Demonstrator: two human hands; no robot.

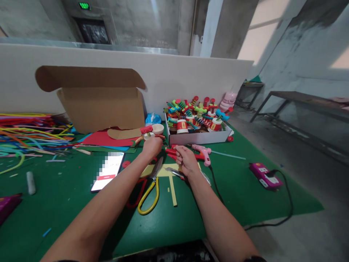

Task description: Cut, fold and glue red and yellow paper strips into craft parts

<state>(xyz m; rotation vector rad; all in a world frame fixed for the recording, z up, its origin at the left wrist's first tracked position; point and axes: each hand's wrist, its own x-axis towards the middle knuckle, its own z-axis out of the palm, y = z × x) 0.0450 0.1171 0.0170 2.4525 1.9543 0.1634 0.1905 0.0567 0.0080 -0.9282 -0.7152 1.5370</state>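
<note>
My left hand (153,147) closes on a small paper-cup figure (148,136) with striped, coiled limbs, its lower part hidden by the fingers. A white paper cup (158,128) stands just behind it. To the right, my right hand (187,161) is pinched by a red piece (171,151); what its fingertips hold is too small to make out. Between the forearms lie large scissors (152,185), blades apart, on yellow sheet material (165,170). A craft knife (174,171) rests beneath my right hand. Beyond it is a pink glue gun (203,152) with a clear stick.
A white box (200,137) of several finished cup figures stands at the back right. On the left are a phone (109,171), an open cardboard box (103,109) and many pipe cleaners (35,133). A purple power strip (264,176) trails its cord off the right edge.
</note>
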